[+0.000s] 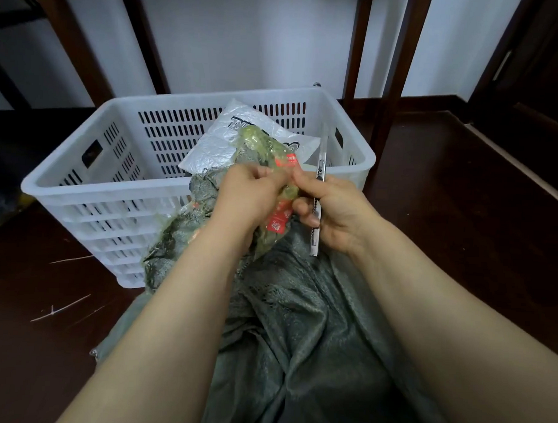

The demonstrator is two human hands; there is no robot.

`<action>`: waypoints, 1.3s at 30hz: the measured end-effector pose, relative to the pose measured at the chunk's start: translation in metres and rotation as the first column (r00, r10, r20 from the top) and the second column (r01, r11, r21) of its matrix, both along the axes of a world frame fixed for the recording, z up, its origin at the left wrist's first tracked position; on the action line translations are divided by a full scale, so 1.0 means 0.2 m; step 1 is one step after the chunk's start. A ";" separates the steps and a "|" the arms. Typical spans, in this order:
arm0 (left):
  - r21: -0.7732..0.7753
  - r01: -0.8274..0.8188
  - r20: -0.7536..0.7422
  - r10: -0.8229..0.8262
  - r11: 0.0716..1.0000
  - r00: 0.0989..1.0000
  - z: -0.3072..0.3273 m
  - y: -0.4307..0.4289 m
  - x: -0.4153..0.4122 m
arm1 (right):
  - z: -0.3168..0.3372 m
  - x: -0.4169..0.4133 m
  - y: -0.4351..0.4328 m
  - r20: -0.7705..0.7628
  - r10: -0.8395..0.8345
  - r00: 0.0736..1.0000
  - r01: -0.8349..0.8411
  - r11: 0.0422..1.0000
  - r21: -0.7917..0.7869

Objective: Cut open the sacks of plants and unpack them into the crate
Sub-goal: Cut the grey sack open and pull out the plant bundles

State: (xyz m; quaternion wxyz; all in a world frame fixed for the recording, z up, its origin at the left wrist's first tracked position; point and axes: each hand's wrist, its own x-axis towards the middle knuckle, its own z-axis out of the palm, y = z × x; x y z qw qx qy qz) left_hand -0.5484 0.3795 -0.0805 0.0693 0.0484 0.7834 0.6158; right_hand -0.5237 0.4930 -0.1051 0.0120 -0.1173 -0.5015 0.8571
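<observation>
While the grey-green woven sack (pixel 298 324) lay bunched on the dark wooden floor (pixel 447 218), its neck was held up between both hands, right in front of the white slatted crate (pixel 80 183). The neck was seen to be wrapped in crumpled yellowish clear tape (pixel 267 147) bearing red labels (pixel 279 219). The left hand (pixel 246 194) was closed, with thumb and forefinger pinched on the tape. The right hand (pixel 338 210) was curled too: a utility knife (pixel 318 194) was clamped upright against the palm by the lower fingers, its tip pointed away over the crate's near rim, while the thumb and forefinger were pressed on the tape beside the left fingertips. Whether the blade was out could not be told. Part of the sack was draped against the crate's near wall. Inside the crate a white printed plastic bag (pixel 216 141) was propped against the far side. Dark wooden furniture legs (pixel 391 88) were set behind the crate, before a pale wall (pixel 247 34).
</observation>
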 end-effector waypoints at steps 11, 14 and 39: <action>-0.067 0.017 -0.142 -0.027 0.998 0.990 -0.12 -0.05 -0.05 | 0.17 0.09 0.15 0.130 -0.064 0.989 -0.025 0.806 0.591; -0.051 0.026 -0.206 -0.036 0.998 0.978 -0.14 -0.07 -0.07 | 0.29 0.16 0.20 0.150 0.096 0.984 -0.178 0.581 0.794; -0.272 -0.097 -0.425 -0.029 0.957 0.905 -0.17 0.00 -0.05 | 0.45 0.25 0.01 0.217 -0.017 0.976 -0.206 -0.394 0.896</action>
